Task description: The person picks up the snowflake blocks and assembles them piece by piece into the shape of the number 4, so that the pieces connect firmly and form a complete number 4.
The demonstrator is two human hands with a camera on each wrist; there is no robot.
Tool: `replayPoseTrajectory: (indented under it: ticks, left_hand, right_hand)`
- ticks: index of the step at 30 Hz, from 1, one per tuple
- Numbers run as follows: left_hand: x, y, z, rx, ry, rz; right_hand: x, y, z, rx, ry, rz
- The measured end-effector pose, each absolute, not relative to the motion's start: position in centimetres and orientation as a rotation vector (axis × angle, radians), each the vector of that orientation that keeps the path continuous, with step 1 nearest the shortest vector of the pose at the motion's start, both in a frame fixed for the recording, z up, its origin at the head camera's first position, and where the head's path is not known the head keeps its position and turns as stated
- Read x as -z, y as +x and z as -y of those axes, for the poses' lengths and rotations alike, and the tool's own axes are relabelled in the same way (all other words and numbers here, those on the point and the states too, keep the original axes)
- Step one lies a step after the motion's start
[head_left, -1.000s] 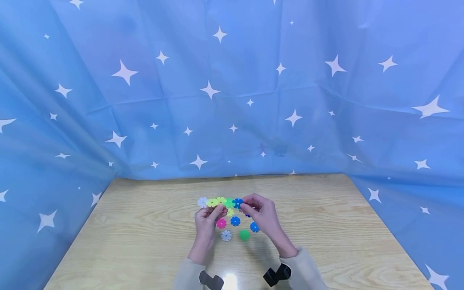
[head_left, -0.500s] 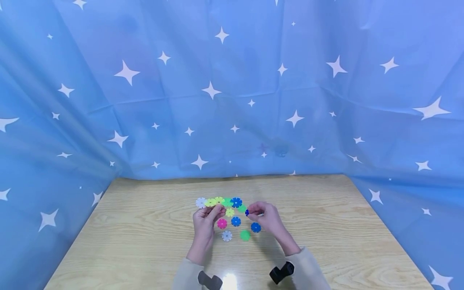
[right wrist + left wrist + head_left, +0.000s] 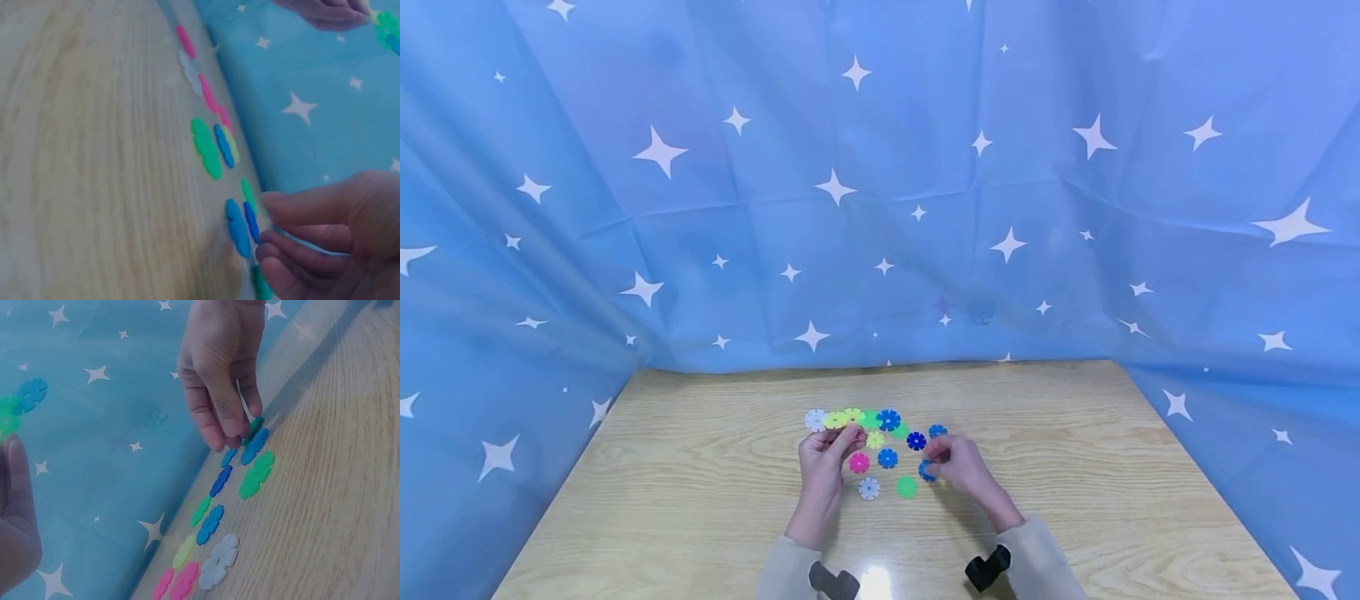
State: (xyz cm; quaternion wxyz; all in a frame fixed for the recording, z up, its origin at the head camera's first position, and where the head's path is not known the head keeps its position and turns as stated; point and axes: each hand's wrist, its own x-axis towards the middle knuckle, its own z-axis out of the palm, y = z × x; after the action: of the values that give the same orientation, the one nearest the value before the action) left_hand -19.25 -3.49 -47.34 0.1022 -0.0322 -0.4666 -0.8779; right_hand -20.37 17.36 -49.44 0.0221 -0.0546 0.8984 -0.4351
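The left hand (image 3: pixel 825 454) pinches a chain (image 3: pixel 853 415) of 5 flat, round discs between thumb and fingers and holds it raised over the table (image 3: pixel 1075 467), roughly parallel to the far edge. From the left edge's side it runs 1 white disc (image 3: pixel 816 420), 2 yellow discs (image 3: pixel 834 420), 1 green disc (image 3: pixel 870 419) and 1 blue disc (image 3: pixel 888 420). All look like thin plastic, with notched rims.

The right hand (image 3: pixel 958 462) hangs low over the table, thumb and fingers parted and softly bent, with hold of nothing that shows. It partly covers a low blue disc (image 3: pixel 927 472); toward the far edge lies a far blue disc (image 3: pixel 937 430), and toward the left edge a dark blue disc (image 3: pixel 916 441).

More loose discs lie flat, about midway between the table's left and right edges: a pink disc (image 3: pixel 859 463), a small yellow disc (image 3: pixel 876 439), a middle blue disc (image 3: pixel 887 458) and, nearer the person, a loose white disc (image 3: pixel 868 488) and a bright green disc (image 3: pixel 907 487).

The table is pale wood with fine, wavy grain. Behind its far edge hangs creased blue cloth (image 3: pixel 880 217) printed with white 4-pointed stars (image 3: pixel 659 152). The sleeves (image 3: pixel 1037 558) are cream.
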Motion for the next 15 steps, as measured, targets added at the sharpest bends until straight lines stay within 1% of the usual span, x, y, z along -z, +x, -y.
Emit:
replayPoseTrajectory:
  ticks: [6,15]
  left_hand:
    - [47.41,-19.2,3.55,2.588,-0.098,1.377]
    - [47.49,-19.26,3.57,2.588,-0.086,1.381]
  right_hand:
    - [49.72,-20.39,-17.29,1.239,-0.156,-2.785]
    - [49.7,-20.44,-17.17,1.074,-0.266,-2.858]
